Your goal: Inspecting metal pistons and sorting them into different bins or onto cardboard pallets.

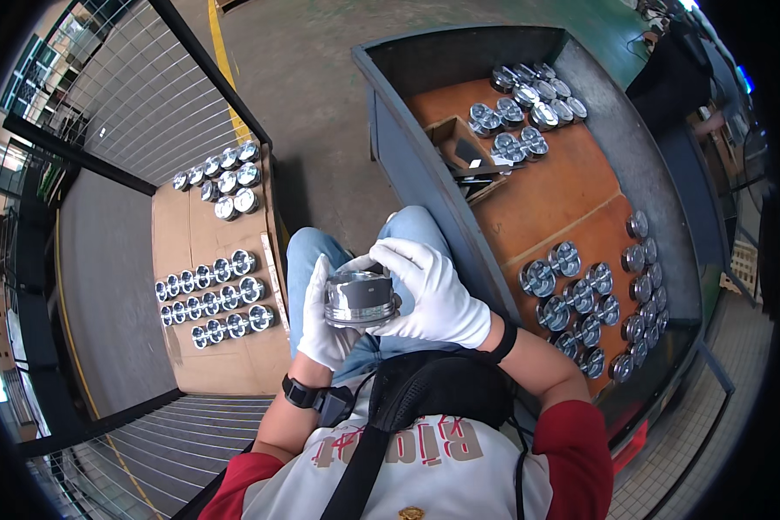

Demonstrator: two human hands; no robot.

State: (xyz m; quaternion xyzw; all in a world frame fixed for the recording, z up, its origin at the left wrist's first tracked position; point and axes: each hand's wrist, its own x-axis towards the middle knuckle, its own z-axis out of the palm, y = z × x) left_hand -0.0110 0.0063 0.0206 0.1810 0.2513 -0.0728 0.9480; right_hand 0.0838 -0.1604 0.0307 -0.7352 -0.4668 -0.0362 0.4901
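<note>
Over my lap I hold a shiny metal engine piston [355, 299] with grooved rings round its lower edge and a dark grey patch on its side. My left hand [322, 321], in a white glove, is closed round its left side. From the right, my gloved right hand [433, 295] grips it, fingers arched over the top and the thumb by the lower edge. Several more pistons [225, 282] stand in rows on the cardboard-covered surface [225, 368] to my left. In the grey-walled bin on my right, other pistons [581, 295] stand in groups.
The bin's blue-grey wall [425, 165] rises close by my right knee. Inside lies a small wooden box [451, 134] with dark flat pieces. Wire mesh panels [139, 87] border the left surface. At the far right, a person in dark clothing [680, 69] is near the bin.
</note>
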